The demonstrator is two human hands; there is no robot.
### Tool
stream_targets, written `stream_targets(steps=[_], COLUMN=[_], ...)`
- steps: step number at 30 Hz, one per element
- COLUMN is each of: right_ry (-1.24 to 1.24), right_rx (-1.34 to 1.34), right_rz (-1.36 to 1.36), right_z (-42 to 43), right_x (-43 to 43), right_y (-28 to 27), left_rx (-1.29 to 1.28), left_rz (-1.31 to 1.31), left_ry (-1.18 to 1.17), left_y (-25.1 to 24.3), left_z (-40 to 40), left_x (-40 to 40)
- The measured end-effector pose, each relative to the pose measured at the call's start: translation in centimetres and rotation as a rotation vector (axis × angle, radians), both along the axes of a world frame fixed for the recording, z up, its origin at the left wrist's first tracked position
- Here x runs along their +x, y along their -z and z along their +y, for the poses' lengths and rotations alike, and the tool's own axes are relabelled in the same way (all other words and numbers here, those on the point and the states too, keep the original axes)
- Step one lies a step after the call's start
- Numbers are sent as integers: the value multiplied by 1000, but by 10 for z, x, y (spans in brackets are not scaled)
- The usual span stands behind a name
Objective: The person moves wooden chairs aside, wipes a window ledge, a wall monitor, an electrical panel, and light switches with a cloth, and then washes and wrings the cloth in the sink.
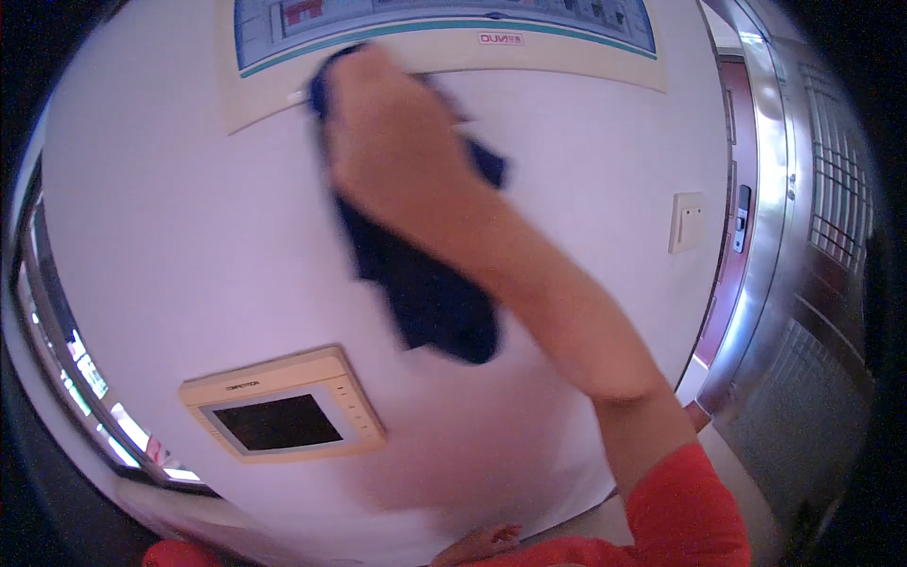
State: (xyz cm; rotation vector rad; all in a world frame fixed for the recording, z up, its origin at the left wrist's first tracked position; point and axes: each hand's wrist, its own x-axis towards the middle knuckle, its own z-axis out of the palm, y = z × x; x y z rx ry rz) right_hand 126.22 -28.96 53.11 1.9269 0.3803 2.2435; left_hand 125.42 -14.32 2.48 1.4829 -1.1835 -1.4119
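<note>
My right hand (386,106), blurred, is closed on a dark blue cloth (443,305) and holds it up against the white wall (248,248). Part of the cloth hangs below my wrist, and its edges show around my fist. The hand is at the lower edge of a cream-framed wall panel (616,67) with a blue picture. Below and left of the cloth, a cream intercom with a dark screen (280,423) is mounted on the wall. My left hand is not in view.
A light switch plate (687,222) is on the wall at right. Beyond it stand a reddish-brown door (737,142) and a shiny metal door frame (772,142). At far left is a dark-framed window (78,354). A skin-coloured shape shows at the bottom edge; what it is, I cannot tell.
</note>
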Motion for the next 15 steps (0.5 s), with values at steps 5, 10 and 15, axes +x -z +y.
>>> stream_targets(steps=[5,10,15], right_ry=[-297,-536,-577], right_rx=[25,143,711], right_rz=[168,305,498], right_z=[96,79,12], right_x=[76,35,-92], right_y=[-6,37,117], left_rx=[48,96,124], left_rz=[-25,-27,-24], left_ry=[25,68,81], left_y=[-2,4,8], left_z=[38,61,75], left_x=[29,48,60])
